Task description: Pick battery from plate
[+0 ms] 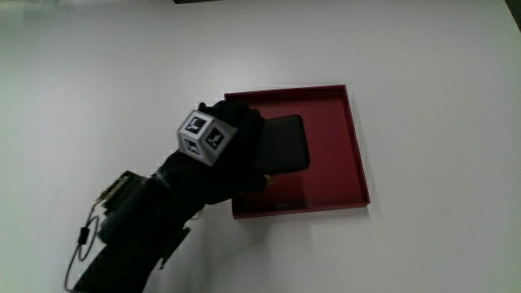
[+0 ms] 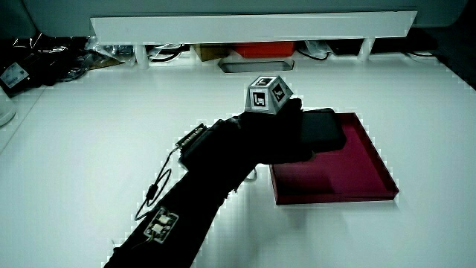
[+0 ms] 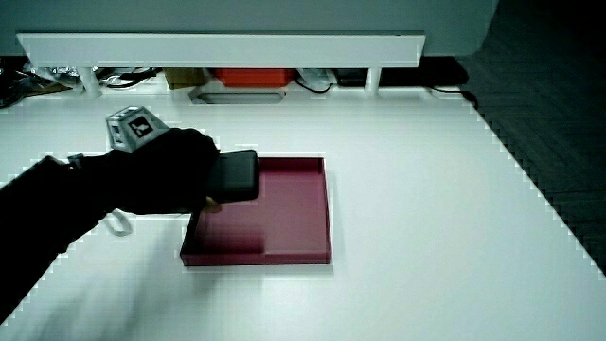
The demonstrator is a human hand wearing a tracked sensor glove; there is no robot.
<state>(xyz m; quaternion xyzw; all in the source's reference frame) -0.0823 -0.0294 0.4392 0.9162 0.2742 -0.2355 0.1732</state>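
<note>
While the battery, a flat black slab, sits over the red plate, my hand clasps one end of it, fingers wrapped around. I judge this the lifting step; next I must raise it clear of the plate's low rim. In both side views the battery looks raised above the plate floor, which the main view cannot show.

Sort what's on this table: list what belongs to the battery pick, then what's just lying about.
Job:
battery, black, held over the plate
plate, red, square
hand, gripping the battery

Lying about:
clutter under the low partition
</note>
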